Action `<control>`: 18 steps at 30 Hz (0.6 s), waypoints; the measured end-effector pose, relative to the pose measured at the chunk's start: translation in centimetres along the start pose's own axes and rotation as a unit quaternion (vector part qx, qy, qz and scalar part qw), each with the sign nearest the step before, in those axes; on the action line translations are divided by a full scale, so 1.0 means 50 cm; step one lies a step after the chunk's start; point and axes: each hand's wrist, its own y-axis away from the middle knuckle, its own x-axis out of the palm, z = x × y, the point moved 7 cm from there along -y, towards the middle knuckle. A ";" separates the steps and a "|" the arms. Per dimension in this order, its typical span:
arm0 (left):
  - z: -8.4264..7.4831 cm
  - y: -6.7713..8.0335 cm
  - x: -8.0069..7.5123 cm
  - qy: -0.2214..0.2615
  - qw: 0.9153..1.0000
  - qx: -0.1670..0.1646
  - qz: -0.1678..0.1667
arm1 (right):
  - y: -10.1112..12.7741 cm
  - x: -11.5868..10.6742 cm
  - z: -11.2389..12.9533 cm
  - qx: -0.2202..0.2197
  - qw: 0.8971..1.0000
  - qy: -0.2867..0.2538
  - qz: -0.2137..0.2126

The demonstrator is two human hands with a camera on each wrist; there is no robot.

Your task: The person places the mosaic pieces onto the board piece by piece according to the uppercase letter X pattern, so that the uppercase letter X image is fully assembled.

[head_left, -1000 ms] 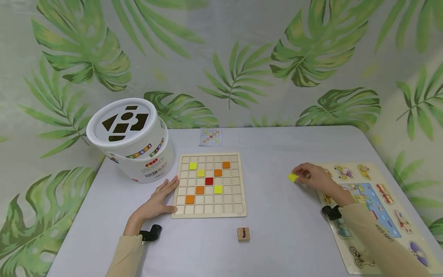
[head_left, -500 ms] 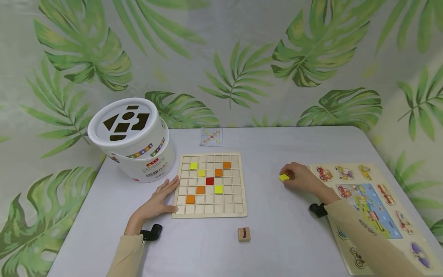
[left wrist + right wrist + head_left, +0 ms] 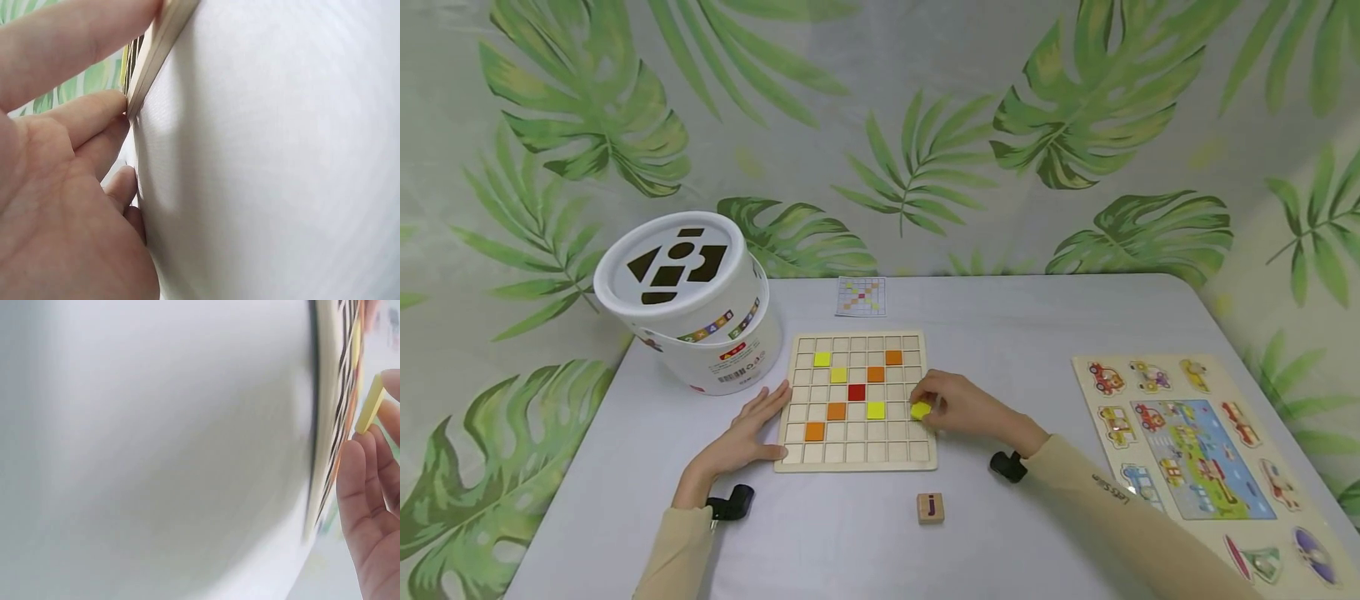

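A wooden grid board (image 3: 854,454) lies mid-table with yellow, orange and one red tile set in its squares. My right hand (image 3: 951,406) hovers over the board's right side and pinches a yellow tile (image 3: 921,410) (image 3: 370,404) between its fingertips. My left hand (image 3: 747,433) lies flat on the table, fingers straight, touching the board's left edge (image 3: 153,56).
A white shape-sorter bucket (image 3: 688,300) stands at the back left. A small pattern card (image 3: 861,297) lies behind the board. A wooden letter cube (image 3: 930,507) sits near the front. A vehicle peg puzzle (image 3: 1187,442) covers the table's right side.
My right hand carried the yellow tile leftward from beside the vehicle puzzle to over the board's right side. The left hand stayed put.
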 end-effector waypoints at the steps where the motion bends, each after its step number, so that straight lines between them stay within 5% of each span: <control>1: 0.000 0.000 0.000 -0.001 1.000 -0.001 0.000 | -0.005 0.008 0.009 -0.005 1.000 -0.004 0.008; 18: -0.008 -0.003 -0.002 -0.009 1.000 0.001 -0.005 | -0.025 0.065 0.058 -0.039 0.997 0.038 0.045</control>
